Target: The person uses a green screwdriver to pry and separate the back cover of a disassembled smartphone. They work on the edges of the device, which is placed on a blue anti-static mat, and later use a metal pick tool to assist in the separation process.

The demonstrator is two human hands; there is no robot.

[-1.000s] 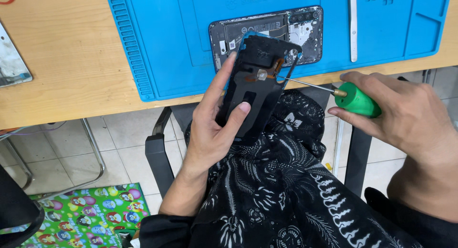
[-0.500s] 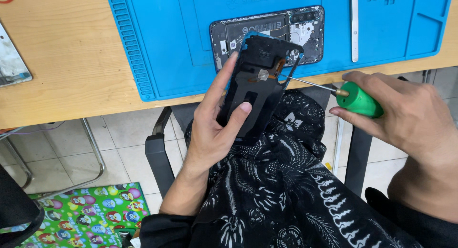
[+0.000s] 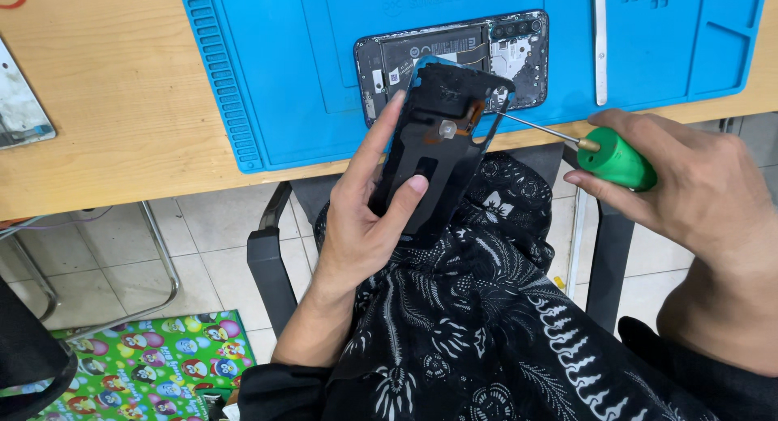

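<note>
My left hand [image 3: 356,218] holds a black phone back cover [image 3: 442,141] tilted above my lap, its inner side facing up. A small orange flex strip and a pale square part [image 3: 448,129] sit on that inner side. My right hand [image 3: 689,186] grips a green-handled screwdriver [image 3: 620,158]; its thin metal tip reaches the cover's upper right edge near the flex. Behind the cover, an opened phone body [image 3: 454,56] with exposed boards lies on the blue work mat [image 3: 284,81].
The mat rests on a wooden desk [image 3: 105,121]. A white flat tool [image 3: 600,40] lies on the mat at right. A grey panel [image 3: 20,105] lies at the desk's left edge. Below are chair arms [image 3: 271,267], patterned dark cloth on my lap, and a colourful floor mat [image 3: 146,364].
</note>
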